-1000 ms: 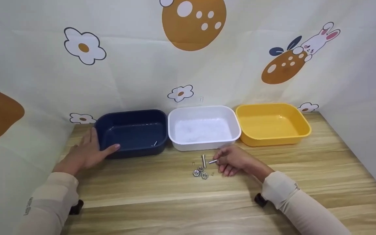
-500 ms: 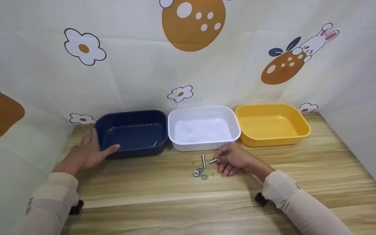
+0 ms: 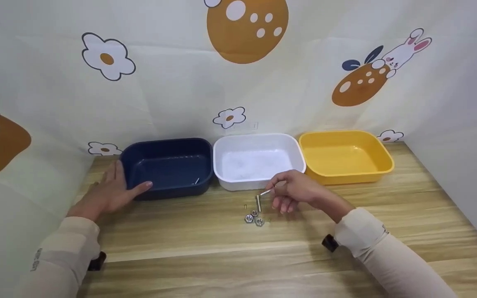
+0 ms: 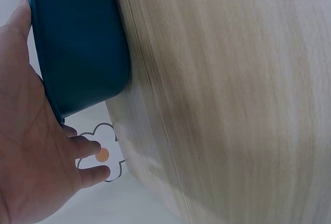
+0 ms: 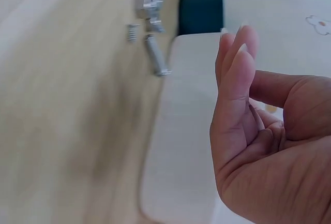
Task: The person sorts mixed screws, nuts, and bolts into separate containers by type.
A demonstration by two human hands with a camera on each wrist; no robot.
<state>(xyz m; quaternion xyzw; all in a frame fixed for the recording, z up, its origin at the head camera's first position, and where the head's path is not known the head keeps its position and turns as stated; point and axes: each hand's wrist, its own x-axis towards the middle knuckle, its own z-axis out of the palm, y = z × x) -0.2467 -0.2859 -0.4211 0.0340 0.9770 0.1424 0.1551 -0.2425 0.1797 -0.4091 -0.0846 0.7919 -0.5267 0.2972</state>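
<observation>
My right hand point(image 3: 294, 190) is raised just in front of the white tray point(image 3: 230, 185), pinching a thin silver screw point(image 3: 266, 192) between thumb and index finger. In the right wrist view the fingers hide that screw. Below it on the table lie a silver bolt point(image 3: 258, 203) and three hex nuts point(image 3: 249, 219), with a tiny brass-coloured piece point(image 3: 245, 206) to their left. My left hand point(image 3: 112, 190) rests against the left front corner of the dark blue tray point(image 3: 172, 192). Its thumb lies over the rim and its fingers stretch along the outside wall.
One small silver screw point(image 3: 197, 181) lies inside the blue tray. To the right of the white tray stands a yellow tray point(image 3: 346, 179), and the trays form a row along the patterned backdrop point(image 3: 172, 95). Wood-grain table point(image 3: 205, 265) extends in front.
The right hand has lifted the screw off the table and moved it up toward the white tray. My left hand has stayed on the blue tray.
</observation>
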